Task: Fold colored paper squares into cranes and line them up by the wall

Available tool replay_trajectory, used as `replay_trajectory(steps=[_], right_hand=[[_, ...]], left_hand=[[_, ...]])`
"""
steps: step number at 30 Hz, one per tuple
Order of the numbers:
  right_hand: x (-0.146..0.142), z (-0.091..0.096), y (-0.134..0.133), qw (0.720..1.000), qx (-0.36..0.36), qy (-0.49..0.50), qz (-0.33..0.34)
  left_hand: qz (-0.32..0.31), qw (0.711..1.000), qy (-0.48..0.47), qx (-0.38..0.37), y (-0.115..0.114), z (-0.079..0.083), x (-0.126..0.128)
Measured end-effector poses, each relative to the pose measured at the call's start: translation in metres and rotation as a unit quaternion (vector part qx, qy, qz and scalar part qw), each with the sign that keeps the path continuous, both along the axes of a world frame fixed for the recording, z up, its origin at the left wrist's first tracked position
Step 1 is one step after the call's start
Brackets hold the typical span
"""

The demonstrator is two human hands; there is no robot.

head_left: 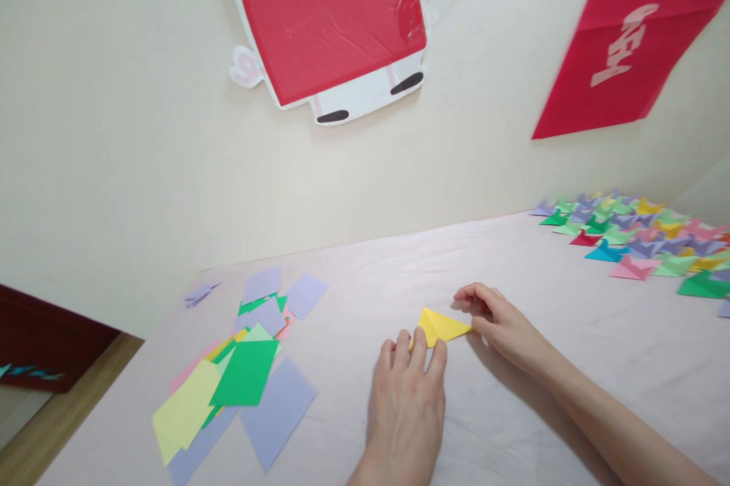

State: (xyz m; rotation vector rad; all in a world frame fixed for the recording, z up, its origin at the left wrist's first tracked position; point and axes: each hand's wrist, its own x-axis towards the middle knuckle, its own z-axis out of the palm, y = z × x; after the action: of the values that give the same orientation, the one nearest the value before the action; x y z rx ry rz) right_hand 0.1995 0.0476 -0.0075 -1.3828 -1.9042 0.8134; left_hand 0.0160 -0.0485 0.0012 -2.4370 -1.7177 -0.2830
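A yellow piece of folded paper point(436, 328) lies on the cloth-covered table, creased into a triangular shape with its point to the right. My left hand point(407, 395) rests palm down, its fingers spread and their tips pressing on the paper's near left edge. At the right point of the paper, my right hand point(502, 322) has its thumb on the tip and its other fingers curled, the index finger reaching past the paper. Part of the paper's left side is hidden under my left fingertips.
Loose coloured paper sheets, among them a green sheet point(246, 372) and a purple sheet point(278, 411), lie to the left. Several folded paper figures point(633, 267) stand in rows at the far right. Behind the table point(353, 281) rises a wall point(171, 128) with red decorations point(331, 14).
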Motion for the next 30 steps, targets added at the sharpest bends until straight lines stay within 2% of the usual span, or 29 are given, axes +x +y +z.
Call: replay_trajectory(steps=[3, 8, 14, 24, 27, 30], right_hand=[[-0.012, 0.004, -0.008, 0.998, 0.029, -0.05, -0.012], [-0.024, 0.007, -0.015, 0.991, 0.062, -0.118, 0.017], [-0.019, 0.002, -0.011, 0.991, 0.058, -0.12, 0.027], [-0.018, 0.0, -0.009, 0.991, 0.059, -0.116, 0.026], [-0.018, 0.001, -0.009, 0.991, 0.059, -0.118, 0.021], [-0.022, 0.003, -0.014, 0.991, 0.075, -0.108, -0.001]], left_hand=[[-0.005, 1.0, 0.009, 0.002, 0.0, -0.002, 0.001], [-0.008, 1.0, 0.007, 0.011, 0.001, -0.001, 0.002], [0.012, 0.999, -0.014, 0.029, 0.001, 0.003, -0.004], [0.051, 0.996, -0.03, 0.072, -0.013, -0.005, -0.023], [0.045, 0.994, -0.052, 0.083, -0.013, -0.005, -0.028], [0.026, 0.994, -0.086, 0.065, -0.014, -0.003, -0.031]])
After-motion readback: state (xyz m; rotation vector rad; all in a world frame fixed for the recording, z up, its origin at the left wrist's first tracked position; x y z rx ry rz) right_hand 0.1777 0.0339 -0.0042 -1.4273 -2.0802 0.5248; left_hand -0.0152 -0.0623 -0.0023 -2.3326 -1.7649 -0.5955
